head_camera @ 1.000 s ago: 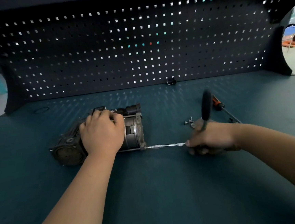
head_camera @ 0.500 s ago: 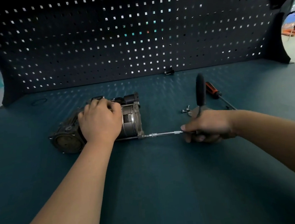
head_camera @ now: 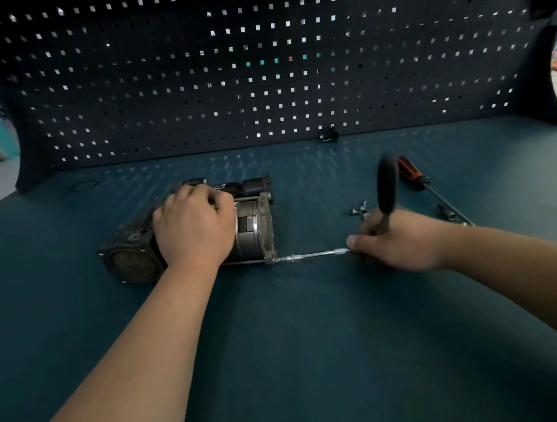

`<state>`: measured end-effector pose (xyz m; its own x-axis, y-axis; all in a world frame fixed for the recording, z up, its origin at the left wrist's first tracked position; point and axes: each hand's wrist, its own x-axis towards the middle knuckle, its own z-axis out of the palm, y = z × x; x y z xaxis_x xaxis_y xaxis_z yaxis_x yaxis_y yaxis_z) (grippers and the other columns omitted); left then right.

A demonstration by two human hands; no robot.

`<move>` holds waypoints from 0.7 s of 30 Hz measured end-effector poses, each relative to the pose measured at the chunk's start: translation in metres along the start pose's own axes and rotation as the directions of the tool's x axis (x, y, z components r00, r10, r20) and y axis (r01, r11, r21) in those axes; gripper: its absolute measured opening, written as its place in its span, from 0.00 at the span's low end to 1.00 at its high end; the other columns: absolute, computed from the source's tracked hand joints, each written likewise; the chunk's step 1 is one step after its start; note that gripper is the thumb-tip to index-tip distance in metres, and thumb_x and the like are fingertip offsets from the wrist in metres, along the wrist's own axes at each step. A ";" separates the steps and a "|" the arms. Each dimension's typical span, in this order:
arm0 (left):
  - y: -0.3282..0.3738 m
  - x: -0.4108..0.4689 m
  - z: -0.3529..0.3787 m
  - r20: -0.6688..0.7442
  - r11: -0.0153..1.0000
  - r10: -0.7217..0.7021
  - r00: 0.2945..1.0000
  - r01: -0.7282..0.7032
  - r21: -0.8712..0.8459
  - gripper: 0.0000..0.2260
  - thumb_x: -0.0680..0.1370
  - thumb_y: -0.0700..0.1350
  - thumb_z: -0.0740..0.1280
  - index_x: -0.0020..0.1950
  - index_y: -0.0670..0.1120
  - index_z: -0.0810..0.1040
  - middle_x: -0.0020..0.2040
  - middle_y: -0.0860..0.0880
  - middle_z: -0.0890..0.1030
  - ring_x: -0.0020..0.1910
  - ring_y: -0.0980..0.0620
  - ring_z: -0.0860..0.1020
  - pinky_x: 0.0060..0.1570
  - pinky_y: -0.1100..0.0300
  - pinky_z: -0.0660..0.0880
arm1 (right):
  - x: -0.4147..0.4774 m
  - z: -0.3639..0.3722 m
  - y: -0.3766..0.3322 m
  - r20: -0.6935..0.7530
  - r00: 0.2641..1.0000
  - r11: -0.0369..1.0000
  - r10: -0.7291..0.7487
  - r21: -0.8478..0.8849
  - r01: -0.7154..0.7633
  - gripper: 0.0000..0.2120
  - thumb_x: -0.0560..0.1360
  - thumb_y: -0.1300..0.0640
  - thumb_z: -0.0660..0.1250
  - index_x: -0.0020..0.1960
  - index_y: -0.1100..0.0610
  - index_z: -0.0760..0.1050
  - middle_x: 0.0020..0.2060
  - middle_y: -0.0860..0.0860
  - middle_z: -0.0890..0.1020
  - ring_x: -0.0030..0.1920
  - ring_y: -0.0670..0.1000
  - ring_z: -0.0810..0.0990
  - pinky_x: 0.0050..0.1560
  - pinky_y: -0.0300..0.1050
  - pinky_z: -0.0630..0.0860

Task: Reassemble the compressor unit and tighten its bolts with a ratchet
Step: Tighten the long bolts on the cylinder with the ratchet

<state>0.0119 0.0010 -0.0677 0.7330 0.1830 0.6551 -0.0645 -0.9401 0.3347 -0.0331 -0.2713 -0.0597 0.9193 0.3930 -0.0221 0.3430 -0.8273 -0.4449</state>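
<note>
Your left hand (head_camera: 194,228) is curling over the top of the compressor unit (head_camera: 255,228), fingers wrapped down its far side, holding it on the bench (head_camera: 315,342). Your right hand (head_camera: 404,240) is gripping the ratchet (head_camera: 387,184) at its head, fingers closed round it, with the black handle standing blurred above your knuckles. From that grip the extension bar (head_camera: 311,255) is running left into the unit's near end corner. Loose screws (head_camera: 359,208) and a screwdriver (head_camera: 412,174) are lying just beyond your right hand.
</note>
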 end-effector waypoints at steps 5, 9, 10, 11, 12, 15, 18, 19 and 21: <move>-0.002 0.001 0.001 -0.005 1.000 0.001 1.000 -0.001 0.006 0.16 0.77 0.48 0.55 0.44 0.42 0.80 0.48 0.42 0.80 0.47 0.41 0.74 0.49 0.50 0.66 | -0.005 0.003 0.003 -0.124 0.984 0.974 -0.129 -0.204 0.102 0.14 0.78 0.45 0.59 0.38 0.50 0.74 0.33 0.46 0.77 0.37 0.52 0.78 0.39 0.46 0.74; -0.001 0.000 0.000 0.005 1.000 0.001 1.000 -0.001 0.004 0.18 0.76 0.49 0.53 0.44 0.42 0.80 0.49 0.42 0.80 0.47 0.42 0.74 0.50 0.50 0.66 | 0.004 0.001 0.002 0.150 0.973 0.896 0.175 0.386 -0.220 0.20 0.78 0.45 0.60 0.33 0.53 0.78 0.25 0.47 0.74 0.25 0.49 0.71 0.27 0.41 0.67; -0.001 0.000 0.000 -0.001 1.000 0.005 1.000 -0.005 0.004 0.19 0.76 0.50 0.52 0.45 0.42 0.80 0.49 0.43 0.80 0.47 0.42 0.74 0.50 0.50 0.66 | 0.003 0.001 0.005 0.059 0.994 0.975 0.090 0.196 -0.100 0.20 0.78 0.44 0.59 0.34 0.53 0.77 0.27 0.47 0.75 0.29 0.49 0.74 0.32 0.43 0.71; 0.000 -0.001 -0.001 -0.006 1.000 0.005 1.000 -0.005 0.005 0.21 0.75 0.51 0.51 0.46 0.42 0.80 0.49 0.43 0.80 0.48 0.42 0.74 0.50 0.49 0.66 | 0.001 0.002 0.008 -0.056 0.996 0.990 -0.073 -0.129 0.066 0.19 0.78 0.44 0.56 0.35 0.52 0.75 0.30 0.46 0.76 0.34 0.51 0.78 0.38 0.46 0.74; -0.001 -0.001 -0.001 -0.008 1.000 0.004 1.000 -0.004 0.005 0.21 0.74 0.51 0.50 0.46 0.42 0.80 0.49 0.43 0.80 0.48 0.42 0.74 0.50 0.49 0.66 | -0.002 0.002 0.010 -0.118 0.960 0.865 -0.252 -0.473 0.169 0.17 0.78 0.45 0.56 0.37 0.51 0.73 0.33 0.47 0.77 0.38 0.55 0.79 0.41 0.49 0.76; -0.002 0.000 -0.001 -0.007 1.000 0.001 1.000 -0.001 0.006 0.22 0.74 0.51 0.50 0.47 0.43 0.81 0.49 0.43 0.80 0.48 0.42 0.74 0.51 0.49 0.67 | -0.004 0.005 0.012 -0.090 0.909 0.703 -0.408 -0.666 0.250 0.13 0.79 0.47 0.60 0.45 0.54 0.77 0.38 0.50 0.80 0.40 0.56 0.79 0.43 0.49 0.76; -0.001 0.003 0.000 -0.001 1.000 0.000 1.000 0.000 0.001 0.21 0.73 0.52 0.50 0.45 0.43 0.80 0.49 0.43 0.80 0.48 0.42 0.75 0.51 0.50 0.67 | -0.005 0.005 0.005 -0.006 0.999 0.999 -0.033 -0.005 0.033 0.14 0.78 0.45 0.61 0.43 0.53 0.79 0.34 0.47 0.80 0.37 0.47 0.77 0.40 0.40 0.72; -0.001 0.003 0.000 0.001 1.000 -0.005 1.000 0.005 -0.003 0.21 0.73 0.52 0.50 0.44 0.43 0.80 0.49 0.43 0.80 0.48 0.42 0.75 0.51 0.50 0.67 | -0.003 0.003 0.006 0.060 0.997 0.988 0.046 0.144 -0.054 0.14 0.78 0.46 0.63 0.41 0.54 0.79 0.31 0.46 0.79 0.34 0.45 0.76 0.38 0.39 0.72; -0.001 0.002 0.000 -0.003 1.000 -0.008 1.000 0.008 -0.011 0.21 0.73 0.52 0.50 0.44 0.44 0.80 0.49 0.44 0.80 0.47 0.43 0.75 0.51 0.50 0.67 | -0.001 -0.001 0.004 0.085 0.995 0.990 0.056 0.127 -0.067 0.15 0.77 0.45 0.62 0.39 0.54 0.78 0.29 0.45 0.77 0.33 0.44 0.75 0.40 0.42 0.73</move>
<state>0.0130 0.0022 -0.0668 0.7312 0.1914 0.6547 -0.0660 -0.9355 0.3472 -0.0325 -0.2759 -0.0606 0.9176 0.3782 -0.1228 0.2535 -0.7943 -0.5521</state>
